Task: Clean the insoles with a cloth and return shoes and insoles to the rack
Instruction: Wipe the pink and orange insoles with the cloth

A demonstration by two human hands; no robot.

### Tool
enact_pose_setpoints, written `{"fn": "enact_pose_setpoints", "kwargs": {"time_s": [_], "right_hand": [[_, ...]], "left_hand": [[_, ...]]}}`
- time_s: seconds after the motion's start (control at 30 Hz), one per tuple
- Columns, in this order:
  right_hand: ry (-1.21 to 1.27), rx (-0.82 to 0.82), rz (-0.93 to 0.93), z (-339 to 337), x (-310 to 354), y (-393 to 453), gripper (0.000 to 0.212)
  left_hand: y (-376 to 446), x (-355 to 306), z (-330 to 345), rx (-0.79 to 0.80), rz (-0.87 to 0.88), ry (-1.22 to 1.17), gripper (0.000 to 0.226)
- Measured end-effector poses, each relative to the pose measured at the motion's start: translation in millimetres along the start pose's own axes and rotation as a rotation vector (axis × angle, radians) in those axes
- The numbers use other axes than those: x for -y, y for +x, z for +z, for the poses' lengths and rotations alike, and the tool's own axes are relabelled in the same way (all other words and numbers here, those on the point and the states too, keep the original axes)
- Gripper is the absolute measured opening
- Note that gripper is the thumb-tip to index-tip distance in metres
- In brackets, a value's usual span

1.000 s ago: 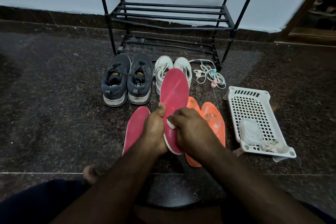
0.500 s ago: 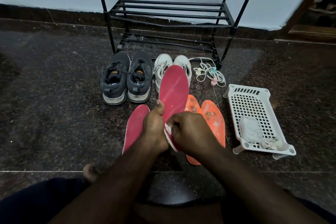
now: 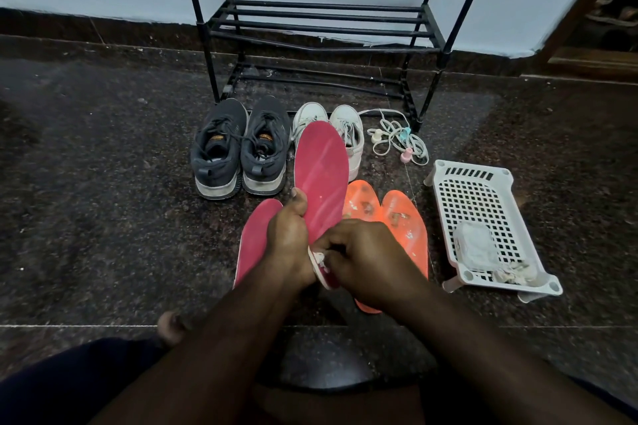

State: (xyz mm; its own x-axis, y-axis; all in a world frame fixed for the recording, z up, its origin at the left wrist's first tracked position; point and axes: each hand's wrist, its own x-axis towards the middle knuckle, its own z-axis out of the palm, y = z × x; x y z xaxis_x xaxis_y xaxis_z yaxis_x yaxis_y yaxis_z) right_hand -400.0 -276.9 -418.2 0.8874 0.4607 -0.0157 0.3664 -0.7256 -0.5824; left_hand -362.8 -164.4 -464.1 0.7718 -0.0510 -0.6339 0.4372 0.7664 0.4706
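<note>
My left hand grips a red insole by its left edge, thumb on top, holding it tilted up off the floor. My right hand pinches a small white cloth against the heel end of that insole. A second red insole lies on the floor to the left. Two orange insoles with stains lie to the right. Dark grey shoes and white shoes stand in front of the black rack.
A white perforated tray holding a folded white cloth and rags sits on the floor at the right. A tangle of white laces or cords lies by the rack's right leg. My bare foot shows at the lower left on the dark stone floor.
My right hand with the cloth has slid down the red insole toward its heel end. The left hand keeps its grip; the insole is tilted slightly more upright.
</note>
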Motion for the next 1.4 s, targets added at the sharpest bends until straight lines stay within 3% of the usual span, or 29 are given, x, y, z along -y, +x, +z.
{"fn": "enact_pose_setpoints", "kwargs": {"time_s": [0.17, 0.23, 0.37, 0.47, 0.63, 0.9, 1.0, 1.1, 1.27, 1.4], "right_hand": [[-0.035, -0.273, -0.044, -11.3, -13.6, 11.9, 0.026], [-0.049, -0.206, -0.073, -4.9, -10.6, 14.6, 0.028], [0.043, -0.098, -0.08, 1.4, -8.0, 5.4, 0.009], [0.066, -0.158, -0.076, 0.2, -11.9, 2.7, 0.01], [-0.174, -0.274, -0.157, -1.2, -22.5, 18.4, 0.011], [0.07, -0.251, -0.083, 7.4, -14.6, 8.1, 0.022], [-0.07, -0.368, -0.122, -2.0, -24.8, 19.9, 0.016], [-0.056, -0.466, -0.054, -7.3, -34.6, 28.1, 0.019], [-0.011, -0.334, -0.112, 14.4, -19.7, 10.4, 0.016], [-0.054, -0.475, -0.106, -2.6, -33.7, 27.3, 0.019]], "left_hand": [[-9.4, 1.2, 4.6, 0.081, -0.055, -0.077, 0.059], [-11.0, 1.1, 3.8, 0.097, -0.079, -0.078, 0.057], [-8.5, -2.1, 2.9, 0.058, -0.097, 0.02, 0.071], [-11.6, -2.3, 5.9, 0.056, -0.104, 0.024, 0.074], [-14.4, 3.5, 6.5, 0.093, -0.079, -0.029, 0.059], [-13.0, 4.7, 6.4, 0.065, -0.105, 0.018, 0.064], [-15.4, 10.8, 8.4, 0.096, -0.038, 0.004, 0.048], [-15.8, 14.0, 9.4, 0.107, 0.036, 0.022, 0.04], [-18.3, 12.6, 12.3, 0.091, -0.015, 0.059, 0.042], [-20.6, 14.9, 14.2, 0.087, 0.049, 0.108, 0.038]]}}
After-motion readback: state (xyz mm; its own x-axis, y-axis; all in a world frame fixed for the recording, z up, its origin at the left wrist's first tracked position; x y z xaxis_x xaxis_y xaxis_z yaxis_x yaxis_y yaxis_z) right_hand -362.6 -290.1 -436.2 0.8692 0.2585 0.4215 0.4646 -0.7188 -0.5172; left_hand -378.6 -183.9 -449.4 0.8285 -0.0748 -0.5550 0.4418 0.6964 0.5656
